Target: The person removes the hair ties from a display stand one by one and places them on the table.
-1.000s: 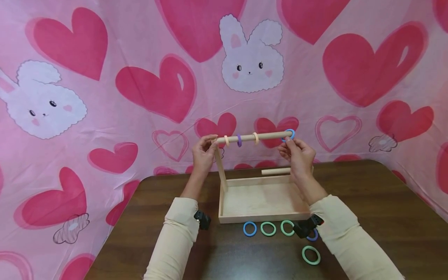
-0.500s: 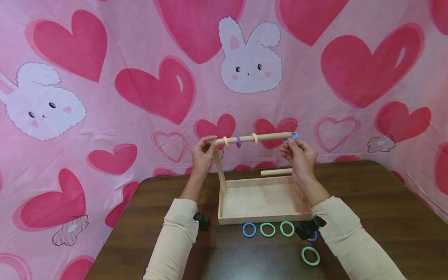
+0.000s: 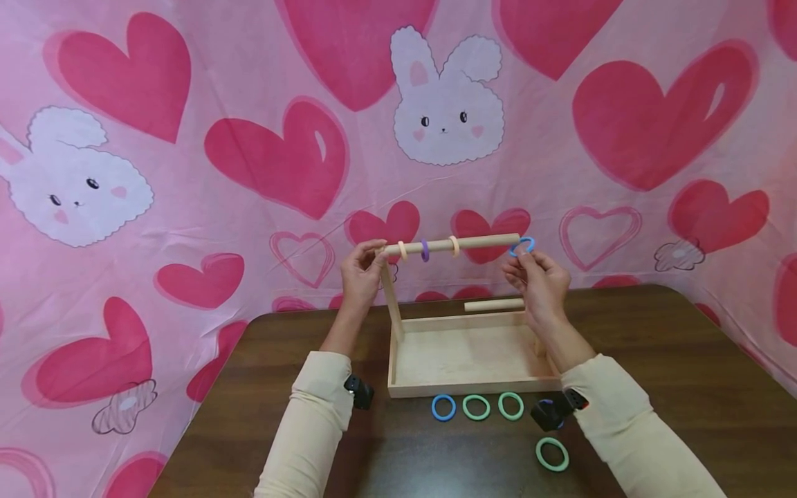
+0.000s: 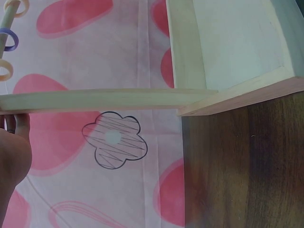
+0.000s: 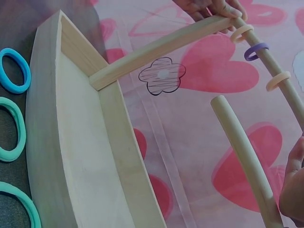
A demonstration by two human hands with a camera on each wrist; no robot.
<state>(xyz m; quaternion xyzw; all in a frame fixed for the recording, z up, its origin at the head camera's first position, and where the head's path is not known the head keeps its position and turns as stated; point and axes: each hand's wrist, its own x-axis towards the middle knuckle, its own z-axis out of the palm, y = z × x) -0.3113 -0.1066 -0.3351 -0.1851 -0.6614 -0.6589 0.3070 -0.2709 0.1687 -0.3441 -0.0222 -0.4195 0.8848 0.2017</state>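
Note:
My left hand point(image 3: 361, 277) grips the corner where the wooden post point(image 3: 391, 301) meets the upper rod point(image 3: 488, 241). On that rod hang a peach ring point(image 3: 402, 251), a purple ring point(image 3: 425, 250) and another peach ring point(image 3: 455, 247). At the rod's free right end, my right hand point(image 3: 545, 287) pinches a blue ring point(image 3: 531, 243) between thumb and fingers. Whether the ring still encircles the tip I cannot tell. The right wrist view shows the left fingers point(image 5: 223, 7) at the post's top; the blue ring is out of sight there.
The post rises from a shallow wooden tray point(image 3: 467, 390). A shorter dowel point(image 3: 494, 305) extends behind it. In front lie a blue ring point(image 3: 434, 408), several green rings point(image 3: 465, 408) and a purple-blue ring partly hidden by the right wrist camera point(image 3: 548, 415). A patterned cloth point(image 3: 249, 69) hangs behind.
My right hand has shifted slightly right, drawing the blue ring from around the rod toward and past its tip. My left hand keeps its grip, and the other rings stay put.

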